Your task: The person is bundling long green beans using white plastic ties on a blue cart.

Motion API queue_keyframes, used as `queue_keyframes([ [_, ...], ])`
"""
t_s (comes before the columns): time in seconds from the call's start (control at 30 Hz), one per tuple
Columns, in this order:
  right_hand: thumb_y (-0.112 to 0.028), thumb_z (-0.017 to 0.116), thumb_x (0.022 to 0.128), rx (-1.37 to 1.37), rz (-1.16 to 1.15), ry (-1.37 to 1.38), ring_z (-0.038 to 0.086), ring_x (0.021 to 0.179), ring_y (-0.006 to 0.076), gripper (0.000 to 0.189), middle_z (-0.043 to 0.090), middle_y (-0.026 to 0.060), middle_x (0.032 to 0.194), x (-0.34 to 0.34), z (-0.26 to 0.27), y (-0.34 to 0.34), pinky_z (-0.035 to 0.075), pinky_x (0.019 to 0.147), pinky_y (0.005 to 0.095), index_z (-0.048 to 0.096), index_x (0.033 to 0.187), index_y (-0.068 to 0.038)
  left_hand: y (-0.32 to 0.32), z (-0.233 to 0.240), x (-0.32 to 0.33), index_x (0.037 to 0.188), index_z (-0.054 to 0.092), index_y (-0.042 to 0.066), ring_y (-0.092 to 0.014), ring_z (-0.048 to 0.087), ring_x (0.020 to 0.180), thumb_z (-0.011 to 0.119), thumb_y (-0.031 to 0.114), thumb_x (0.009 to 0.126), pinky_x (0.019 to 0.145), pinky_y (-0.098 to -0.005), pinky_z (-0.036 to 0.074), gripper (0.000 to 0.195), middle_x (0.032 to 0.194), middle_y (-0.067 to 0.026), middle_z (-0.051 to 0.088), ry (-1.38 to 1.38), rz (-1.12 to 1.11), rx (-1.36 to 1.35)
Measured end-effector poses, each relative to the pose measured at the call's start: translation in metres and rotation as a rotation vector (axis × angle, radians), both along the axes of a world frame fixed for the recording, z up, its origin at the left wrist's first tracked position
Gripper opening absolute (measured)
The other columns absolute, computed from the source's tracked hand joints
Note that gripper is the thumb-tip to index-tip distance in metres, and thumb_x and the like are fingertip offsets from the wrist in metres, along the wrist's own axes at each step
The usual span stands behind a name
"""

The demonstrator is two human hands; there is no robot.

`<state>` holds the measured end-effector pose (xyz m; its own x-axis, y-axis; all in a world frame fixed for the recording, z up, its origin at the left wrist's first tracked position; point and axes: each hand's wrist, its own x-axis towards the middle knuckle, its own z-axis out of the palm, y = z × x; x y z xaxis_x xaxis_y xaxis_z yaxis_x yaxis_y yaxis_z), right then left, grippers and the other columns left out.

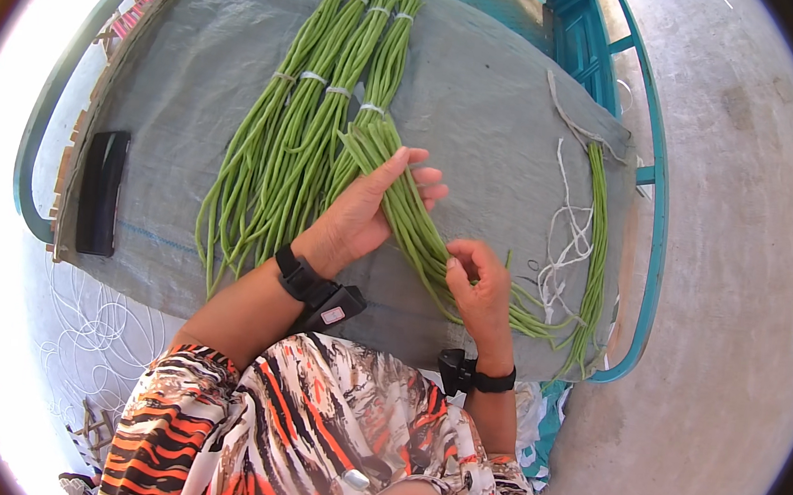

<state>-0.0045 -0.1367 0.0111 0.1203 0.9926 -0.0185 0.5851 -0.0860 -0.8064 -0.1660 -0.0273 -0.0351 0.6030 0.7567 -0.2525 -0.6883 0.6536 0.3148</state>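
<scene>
My left hand (364, 209) cradles a loose bunch of long green beans (410, 213) near one end, the thumb lying over the stems and the fingers showing beyond them. Lower down on the same bunch, my right hand (482, 283) pinches the beans between thumb and fingers. The free ends of the bunch trail right across the grey sheet. Several long-bean bundles (316, 113) lie side by side beyond my left hand, each bound with pale ties in two places. At the right edge lies a thin group of untied long beans (595, 229), touched by the trailing ends.
White strings (566, 252) lie tangled beside the thin group, with more pale strips (569, 118) above. A dark flat phone-like object (102, 192) rests at the left edge of the grey sheet (191, 88). Teal metal rails (655, 221) rise at both sides. White cord lies in loops at lower left.
</scene>
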Motion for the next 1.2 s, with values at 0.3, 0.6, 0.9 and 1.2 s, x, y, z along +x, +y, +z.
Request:
queue_keyframes([
  [0.3, -0.002, 0.059, 0.08, 0.009, -0.075, -0.019, 0.05, 0.06, 0.0086, 0.014, 0.057, 0.0035, 0.075, -0.007, 0.0, -0.002, 0.042, 0.055, 0.024, 0.06, 0.094, -0.003, 0.0, -0.005, -0.003, 0.094, 0.056, 0.011, -0.024, 0.06, 0.093, 0.055, 0.032, 0.092, 0.085, -0.0368, 0.049, 0.021, 0.084, -0.003, 0.061, -0.052, 0.003, -0.035],
  [0.6, -0.008, 0.062, 0.079, 0.216, -0.058, -0.305, 0.058, 0.078, 0.025, 0.017, 0.058, 0.0116, 0.092, -0.012, 0.007, 0.01, 0.046, 0.069, 0.0357, 0.06, 0.096, -0.004, 0.004, 0.0, 0.0, 0.079, 0.05, 0.013, -0.019, 0.056, 0.077, 0.054, 0.034, 0.093, 0.078, -0.036, 0.049, 0.026, 0.07, 0.0001, 0.052, -0.037, -0.001, -0.073],
  [0.9, -0.029, 0.062, 0.085, 0.095, 0.053, -0.27, 0.058, 0.092, 0.0344, 0.042, 0.061, 0.0157, 0.103, -0.047, -0.006, 0.037, 0.044, 0.082, 0.0414, 0.052, 0.116, -0.002, -0.001, -0.012, 0.0, 0.081, 0.049, 0.011, -0.017, 0.053, 0.075, 0.052, 0.033, 0.094, 0.079, -0.0339, 0.047, 0.026, 0.071, -0.0007, 0.051, -0.099, -0.02, -0.012],
  [1.2, -0.036, 0.056, 0.091, -0.05, -0.13, 0.17, 0.063, 0.078, 0.0228, 0.04, 0.065, 0.0155, 0.087, -0.055, -0.032, 0.038, 0.047, 0.07, 0.0316, 0.058, 0.105, 0.001, -0.004, -0.005, -0.012, 0.085, 0.054, 0.008, -0.019, 0.058, 0.089, 0.052, 0.03, 0.094, 0.085, -0.0367, 0.047, 0.024, 0.08, -0.0036, 0.058, -0.036, 0.025, 0.012],
])
